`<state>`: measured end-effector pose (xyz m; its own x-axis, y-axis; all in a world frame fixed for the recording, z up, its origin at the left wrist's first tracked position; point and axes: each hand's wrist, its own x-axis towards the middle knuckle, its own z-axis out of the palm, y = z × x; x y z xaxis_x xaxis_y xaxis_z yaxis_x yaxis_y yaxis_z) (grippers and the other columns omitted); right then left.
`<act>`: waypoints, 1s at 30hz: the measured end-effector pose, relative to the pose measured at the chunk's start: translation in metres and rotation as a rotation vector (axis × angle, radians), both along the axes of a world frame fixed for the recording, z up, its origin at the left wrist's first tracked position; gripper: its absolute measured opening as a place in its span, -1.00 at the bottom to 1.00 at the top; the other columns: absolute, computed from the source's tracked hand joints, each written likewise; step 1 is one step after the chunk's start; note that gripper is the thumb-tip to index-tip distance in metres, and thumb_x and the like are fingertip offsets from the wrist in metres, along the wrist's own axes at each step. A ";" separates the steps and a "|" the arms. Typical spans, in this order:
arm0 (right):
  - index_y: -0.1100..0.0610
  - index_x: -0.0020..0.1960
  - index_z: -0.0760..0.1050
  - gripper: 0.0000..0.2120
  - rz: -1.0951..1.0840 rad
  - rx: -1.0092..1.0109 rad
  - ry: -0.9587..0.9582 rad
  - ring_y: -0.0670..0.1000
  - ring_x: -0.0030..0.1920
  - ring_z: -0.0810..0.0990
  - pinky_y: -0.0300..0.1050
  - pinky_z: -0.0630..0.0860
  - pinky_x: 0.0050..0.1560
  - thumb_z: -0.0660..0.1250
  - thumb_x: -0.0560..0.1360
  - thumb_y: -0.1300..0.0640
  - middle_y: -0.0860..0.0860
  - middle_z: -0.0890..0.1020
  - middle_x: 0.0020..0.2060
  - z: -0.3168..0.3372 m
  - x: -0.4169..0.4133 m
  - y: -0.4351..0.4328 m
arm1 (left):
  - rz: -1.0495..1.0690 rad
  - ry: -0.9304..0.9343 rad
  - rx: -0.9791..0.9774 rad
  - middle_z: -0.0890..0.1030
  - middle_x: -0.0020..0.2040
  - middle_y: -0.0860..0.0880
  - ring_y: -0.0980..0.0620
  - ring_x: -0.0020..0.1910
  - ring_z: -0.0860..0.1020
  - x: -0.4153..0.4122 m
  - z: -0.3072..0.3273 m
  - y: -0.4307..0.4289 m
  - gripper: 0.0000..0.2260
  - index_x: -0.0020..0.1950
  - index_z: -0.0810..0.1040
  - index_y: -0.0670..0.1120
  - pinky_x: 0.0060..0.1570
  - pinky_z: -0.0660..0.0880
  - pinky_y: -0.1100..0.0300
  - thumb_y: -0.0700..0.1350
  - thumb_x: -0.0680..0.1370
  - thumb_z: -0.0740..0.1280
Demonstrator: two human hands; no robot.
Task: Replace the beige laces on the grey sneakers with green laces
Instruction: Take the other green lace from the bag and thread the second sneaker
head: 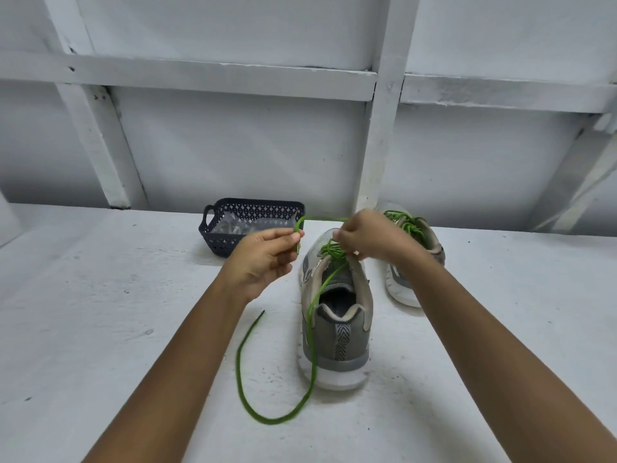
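Note:
A grey sneaker (340, 332) stands heel toward me in the middle of the white surface, with a green lace (310, 355) threaded through its eyelets. One lace end trails from the tongue down the heel and loops on the surface to the left. My left hand (263, 259) pinches the other end, which arcs across to my right hand (367, 238). My right hand pinches the lace above the upper eyelets. A second grey sneaker (410, 262) with green lacing stands behind my right forearm, partly hidden.
A dark blue perforated basket (233, 242) holding clear plastic wrapping sits behind my left hand, near the white wall with its raised beams. The white surface extends wide on the left and right.

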<state>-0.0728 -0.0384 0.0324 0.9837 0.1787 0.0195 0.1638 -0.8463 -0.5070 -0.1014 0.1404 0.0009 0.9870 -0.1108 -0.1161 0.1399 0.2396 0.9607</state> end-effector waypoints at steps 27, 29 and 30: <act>0.13 -0.06 0.60 -0.88 -0.096 0.288 -0.050 0.07 0.23 0.38 -0.21 0.28 0.19 0.31 0.52 0.13 -0.01 0.39 0.04 -0.052 -0.025 0.006 | 0.225 -0.186 0.192 0.59 -0.34 -0.05 0.04 -0.31 0.52 0.006 -0.032 -0.039 -0.81 -0.24 0.51 -0.11 -0.27 0.47 0.21 -0.37 0.47 0.36; 0.14 -0.02 0.61 -0.85 -0.094 0.275 -0.052 0.07 0.23 0.38 -0.19 0.28 0.20 0.30 0.52 0.11 -0.01 0.39 0.05 -0.053 -0.025 0.006 | 0.237 -0.217 0.245 0.59 -0.32 -0.04 0.05 -0.29 0.54 0.008 -0.034 -0.039 -0.80 -0.25 0.52 -0.08 -0.21 0.51 0.18 -0.36 0.47 0.37; 0.14 -0.01 0.61 -0.84 -0.096 0.270 -0.054 0.07 0.23 0.38 -0.19 0.28 0.20 0.30 0.53 0.10 0.00 0.40 0.05 -0.053 -0.025 0.006 | 0.241 -0.236 0.276 0.59 -0.31 -0.04 0.05 -0.28 0.55 0.009 -0.035 -0.039 -0.81 -0.24 0.52 -0.08 -0.17 0.52 0.15 -0.35 0.47 0.37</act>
<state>-0.0979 -0.0324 -0.0208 0.9921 0.0658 0.1066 0.1223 -0.6949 -0.7087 -0.0922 0.1013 -0.0342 0.9840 0.1298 0.1224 -0.1193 -0.0316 0.9924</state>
